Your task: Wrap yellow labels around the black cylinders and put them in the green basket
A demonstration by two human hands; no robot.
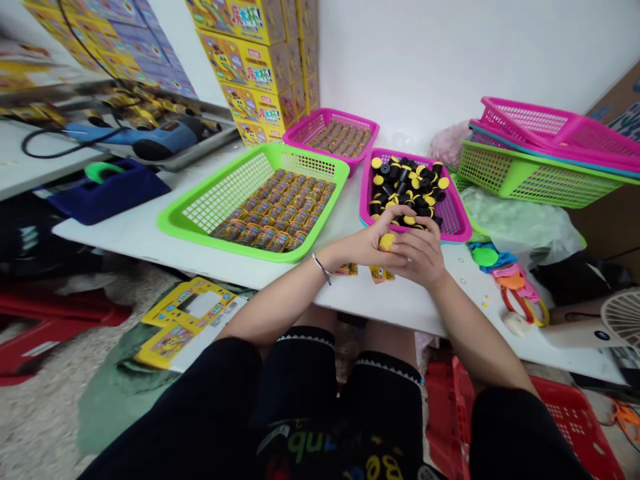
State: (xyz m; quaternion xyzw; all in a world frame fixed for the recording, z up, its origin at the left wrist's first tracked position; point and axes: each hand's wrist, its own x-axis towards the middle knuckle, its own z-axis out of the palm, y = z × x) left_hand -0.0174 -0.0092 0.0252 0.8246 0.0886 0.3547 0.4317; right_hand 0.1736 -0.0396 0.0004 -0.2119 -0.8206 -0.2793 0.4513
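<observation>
Above the table's front edge, my left hand (364, 245) and my right hand (424, 252) meet around a small yellow-capped cylinder (387, 242). Its round yellow end shows between them; my fingers hide the rest. Both hands are closed on it. Below them on the tabletop lie two small printed yellow labels (381, 273), partly covered by my hands. Just behind my fingers, a pink basket (457, 220) holds many loose black cylinders with yellow caps (400, 183). Left of my hands, a green basket (200, 190) holds rows of label-wrapped cylinders (275, 213).
Another pink basket (330, 115) of wrapped pieces stands behind, beside stacked yellow boxes (250, 67). Stacked baskets (540, 160) and plastic bags (520, 217) are at right, with tape rolls (520, 303) and a small fan (595, 327). A blue tape dispenser (107, 193) sits left.
</observation>
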